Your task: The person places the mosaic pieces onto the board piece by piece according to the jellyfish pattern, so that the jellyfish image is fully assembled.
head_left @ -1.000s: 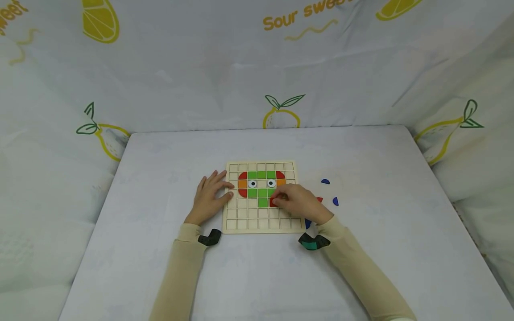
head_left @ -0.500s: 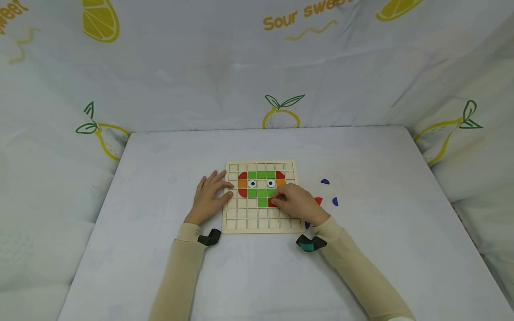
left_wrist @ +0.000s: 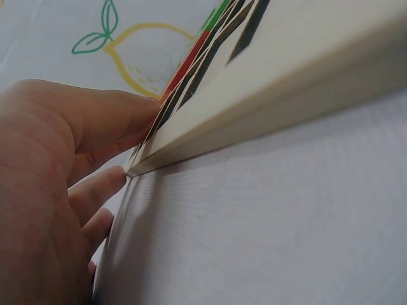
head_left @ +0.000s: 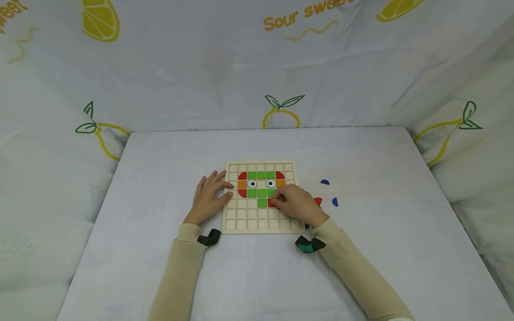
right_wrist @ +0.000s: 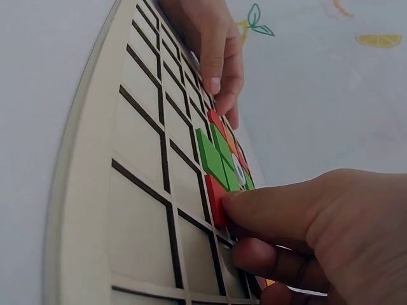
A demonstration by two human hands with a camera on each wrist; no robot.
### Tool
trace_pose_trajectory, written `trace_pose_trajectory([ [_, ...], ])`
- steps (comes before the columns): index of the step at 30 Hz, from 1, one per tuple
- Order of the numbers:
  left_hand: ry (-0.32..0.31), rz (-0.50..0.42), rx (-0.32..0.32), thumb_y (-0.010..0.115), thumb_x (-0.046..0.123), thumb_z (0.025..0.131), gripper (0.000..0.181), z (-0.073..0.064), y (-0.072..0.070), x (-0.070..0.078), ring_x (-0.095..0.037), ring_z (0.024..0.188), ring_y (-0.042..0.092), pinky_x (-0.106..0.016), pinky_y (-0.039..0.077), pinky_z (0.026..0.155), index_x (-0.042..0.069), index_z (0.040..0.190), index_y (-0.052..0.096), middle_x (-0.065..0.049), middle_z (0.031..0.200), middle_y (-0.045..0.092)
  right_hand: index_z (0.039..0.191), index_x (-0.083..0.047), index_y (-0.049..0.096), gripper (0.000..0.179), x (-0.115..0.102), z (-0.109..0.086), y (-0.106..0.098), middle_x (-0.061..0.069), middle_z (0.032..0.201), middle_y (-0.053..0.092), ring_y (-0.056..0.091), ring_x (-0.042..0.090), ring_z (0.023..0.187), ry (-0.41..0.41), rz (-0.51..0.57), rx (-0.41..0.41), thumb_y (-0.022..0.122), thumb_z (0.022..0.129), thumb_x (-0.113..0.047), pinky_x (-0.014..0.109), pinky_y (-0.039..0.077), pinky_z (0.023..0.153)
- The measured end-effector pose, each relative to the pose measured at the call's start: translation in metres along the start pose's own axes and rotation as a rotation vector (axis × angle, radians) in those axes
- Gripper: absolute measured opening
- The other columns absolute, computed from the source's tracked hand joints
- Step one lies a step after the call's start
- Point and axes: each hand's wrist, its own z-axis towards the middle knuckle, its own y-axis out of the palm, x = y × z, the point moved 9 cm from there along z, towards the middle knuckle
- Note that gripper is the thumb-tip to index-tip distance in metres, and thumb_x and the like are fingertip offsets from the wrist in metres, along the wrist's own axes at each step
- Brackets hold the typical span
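A wooden grid board (head_left: 263, 231) lies on the table, with green, red and orange tiles and two round eye pieces set in its upper middle. At its left edge rests my left hand (head_left: 208, 198), fingers spread, the thumb and index finger over the rim; the left wrist view shows the fingertips (left_wrist: 114, 181) at the board's side. My right hand (head_left: 299, 206) is over the board's right part. Its thumb and fingers pinch a red tile (right_wrist: 217, 200) beside a green tile (right_wrist: 208, 154) in the lower row. The right hand hides some cells and tiles behind it.
Right of the board lie two blue half-round pieces, one farther back (head_left: 325, 182) and one nearer (head_left: 335, 202). A red piece (head_left: 318, 201) and a blue piece (head_left: 307, 226) show partly by the right hand. White lemon-printed cloth (head_left: 201, 80) surrounds the table.
My right wrist and forearm have shifted slightly left, while the fingers stay at the red tile, which now sits closer against the green one. The left hand keeps its place.
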Motion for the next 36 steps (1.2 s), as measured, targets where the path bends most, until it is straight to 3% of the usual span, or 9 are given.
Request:
trace_pose_trajectory([
  [8,-0.01,0.009,-0.005,0.067,0.027,0.096,0.02,-0.001,0.001,-0.001,-0.029,0.158,0.02,-0.051,0.001,0.13,0.017,0.113,0.071,-0.006,0.163,0.04,0.083,-0.016,0.068,0.024,0.002,-0.003,-0.005,-0.003,0.07,0.059,0.052,0.014,0.062,0.009,0.039,-0.015,0.069,0.096,-0.036,0.025,0.04,0.052],
  [17,-0.01,0.006,-0.003,0.067,0.028,0.097,0.02,-0.001,0.001,0.0,-0.029,0.158,0.02,-0.051,0.0,0.13,0.017,0.114,0.071,-0.007,0.163,0.04,0.103,-0.013,0.073,0.018,0.019,-0.01,-0.031,0.002,0.088,0.066,0.055,0.016,0.076,0.001,0.138,-0.068,0.063,0.101,-0.027,0.027,0.046,0.064],
  [22,-0.009,0.001,-0.008,0.067,0.027,0.097,0.019,0.0,0.001,0.0,-0.028,0.158,0.019,-0.05,-0.001,0.13,0.018,0.113,0.071,-0.006,0.163,0.039,0.11,-0.008,0.072,0.019,0.045,-0.016,-0.047,0.008,0.091,0.068,0.058,0.018,0.073,0.071,0.143,-0.114,0.061,0.102,-0.022,0.028,0.049,0.063],
  [30,-0.012,0.004,-0.009,0.067,0.027,0.096,0.019,0.0,0.001,-0.001,-0.028,0.158,0.019,-0.051,0.0,0.13,0.018,0.112,0.071,-0.006,0.163,0.039,0.112,-0.005,0.069,0.019,0.072,-0.024,-0.066,0.008,0.093,0.072,0.061,0.018,0.076,0.131,0.08,-0.125,0.062,0.1,-0.017,0.028,0.051,0.064],
  [36,-0.014,0.006,-0.01,0.067,0.028,0.096,0.02,0.0,0.001,-0.001,-0.029,0.158,0.019,-0.051,0.0,0.13,0.017,0.113,0.07,-0.006,0.163,0.039,0.111,-0.006,0.066,0.025,0.089,-0.033,-0.065,0.007,0.098,0.07,0.06,0.021,0.087,0.255,0.03,-0.238,0.064,0.097,-0.027,0.03,0.051,0.073],
])
